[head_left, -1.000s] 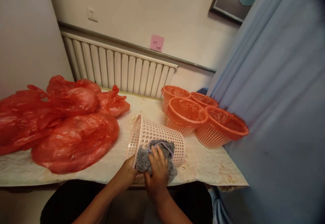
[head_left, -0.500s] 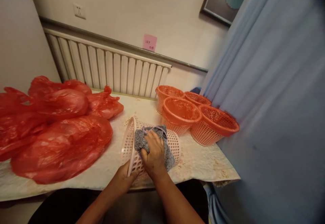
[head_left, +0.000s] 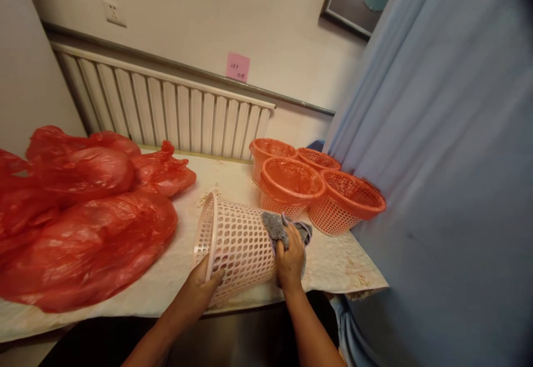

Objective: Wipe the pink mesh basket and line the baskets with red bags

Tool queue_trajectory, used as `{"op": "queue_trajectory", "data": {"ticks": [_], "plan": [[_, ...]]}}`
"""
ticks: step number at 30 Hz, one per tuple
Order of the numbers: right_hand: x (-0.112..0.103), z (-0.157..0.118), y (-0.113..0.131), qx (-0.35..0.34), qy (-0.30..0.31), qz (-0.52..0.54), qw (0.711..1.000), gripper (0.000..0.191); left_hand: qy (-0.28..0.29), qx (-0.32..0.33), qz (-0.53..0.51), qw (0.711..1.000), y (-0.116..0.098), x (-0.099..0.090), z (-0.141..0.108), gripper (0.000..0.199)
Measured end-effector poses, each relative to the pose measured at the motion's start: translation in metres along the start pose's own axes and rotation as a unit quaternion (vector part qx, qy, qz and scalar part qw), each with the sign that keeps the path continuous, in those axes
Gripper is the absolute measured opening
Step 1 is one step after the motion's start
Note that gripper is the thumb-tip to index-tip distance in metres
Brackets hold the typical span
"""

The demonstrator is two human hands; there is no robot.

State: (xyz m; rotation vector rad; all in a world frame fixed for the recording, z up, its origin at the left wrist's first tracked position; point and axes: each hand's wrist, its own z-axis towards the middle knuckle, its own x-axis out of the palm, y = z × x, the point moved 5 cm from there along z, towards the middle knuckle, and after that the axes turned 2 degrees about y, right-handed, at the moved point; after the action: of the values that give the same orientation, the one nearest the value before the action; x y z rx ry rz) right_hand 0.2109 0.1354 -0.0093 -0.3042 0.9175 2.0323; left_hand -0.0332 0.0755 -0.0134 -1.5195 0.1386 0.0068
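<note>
A pale pink perforated plastic wastebasket (head_left: 244, 239) lies on its side at the table's front, its mouth facing left. My left hand (head_left: 203, 283) is closed on its rim, thumb outside and the other fingers partly hidden inside. Around the basket's base end, my right hand (head_left: 290, 259) grips a grey cloth (head_left: 275, 227) with purple edging and presses it against the basket. Just behind the cloth stand several upright wastebaskets lined with red bags, the nearest lined wastebasket (head_left: 291, 186) among them.
Puffed red plastic bags (head_left: 95, 239) cover the left of the table (head_left: 225, 175), which has a patterned cloth. A radiator (head_left: 166, 100) runs along the wall behind. On the right hangs a blue curtain (head_left: 437, 161). A pink note (head_left: 237, 67) is on the wall.
My right hand has slid the cloth rightward, from the middle of the basket's side to its base end. My left hand keeps hold of the rim. The view has shifted slightly.
</note>
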Motion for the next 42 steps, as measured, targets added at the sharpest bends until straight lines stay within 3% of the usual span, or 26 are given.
{"op": "queue_trajectory", "data": {"ticks": [3,5,8,12,16,22,25,28,34,37,42], "plan": [[-0.005,-0.030,-0.012,0.023,-0.052,0.006,0.998,0.042,0.011,0.005,0.004,1.000,0.002,-0.001,0.000,0.049],[-0.004,-0.050,-0.006,0.027,-0.066,0.006,0.997,0.043,0.027,0.010,0.004,1.000,0.003,-0.001,-0.001,0.046],[0.000,-0.072,0.021,-0.031,-0.052,0.012,0.998,0.047,0.048,0.020,-0.006,0.999,0.006,0.003,-0.003,0.047],[0.005,-0.084,0.076,-0.154,0.013,0.047,0.987,0.052,0.047,0.049,-0.019,0.998,0.011,0.007,-0.007,0.050],[0.009,-0.069,0.121,-0.224,0.087,0.060,0.969,0.057,0.064,0.072,-0.015,0.995,0.019,0.010,-0.017,0.053],[0.015,0.000,0.144,-0.166,0.119,0.079,0.976,0.051,0.071,0.081,0.034,0.994,0.038,0.009,-0.035,0.041],[0.019,0.015,0.144,-0.149,0.122,0.083,0.978,0.046,0.087,0.083,0.026,0.992,0.039,0.012,-0.036,0.040],[0.020,0.009,0.143,-0.150,0.121,0.070,0.979,0.046,0.077,0.077,0.001,0.994,0.024,0.013,-0.028,0.045],[0.019,0.001,0.130,-0.145,0.135,0.057,0.979,0.046,-0.010,0.058,-0.025,0.998,-0.007,0.012,-0.007,0.049],[0.021,0.014,0.106,-0.114,0.143,0.057,0.981,0.044,-0.016,0.026,-0.027,0.999,-0.006,0.013,-0.008,0.050],[0.017,0.033,0.041,-0.040,0.111,0.012,0.993,0.042,-0.002,0.018,-0.012,1.000,0.000,0.011,-0.013,0.049]]}}
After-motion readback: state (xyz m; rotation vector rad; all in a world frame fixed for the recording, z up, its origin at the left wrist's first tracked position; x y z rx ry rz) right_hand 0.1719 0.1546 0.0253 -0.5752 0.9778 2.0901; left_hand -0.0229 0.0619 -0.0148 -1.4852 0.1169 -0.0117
